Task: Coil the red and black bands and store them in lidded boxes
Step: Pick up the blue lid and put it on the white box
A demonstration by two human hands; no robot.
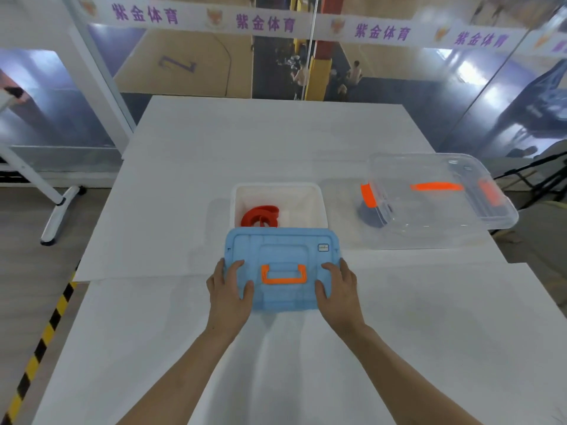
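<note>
Two bare hands are holding one blue lid point(282, 246) by its short sides. The left hand point(228, 291) is curling its fingers and thumb over the lid's left side, and the right hand point(339, 289) is gripping the right side in the same way, so both hands are closed round the lid rather than lying flat on it. An orange handle point(283, 274) is lying flat on the lid's top, between the two hands. The lid's far edge is overlapping the near rim of a white box point(319, 207), which is standing uncovered about midway between the table's point(276, 142) left and right edges. Whether lid and rim are touching cannot be told. The red band point(260, 214) is lying coiled inside the white box, against its near left corner. A clear box point(441, 210) is standing beside the table's right edge with its clear lid on, apart from the white box. It is carrying an orange lid handle point(435, 187) and an orange latch point(368, 194) at its left end. A dark shape point(371, 216) is showing through the clear wall at that end. Whether it is the black band cannot be told.
</note>
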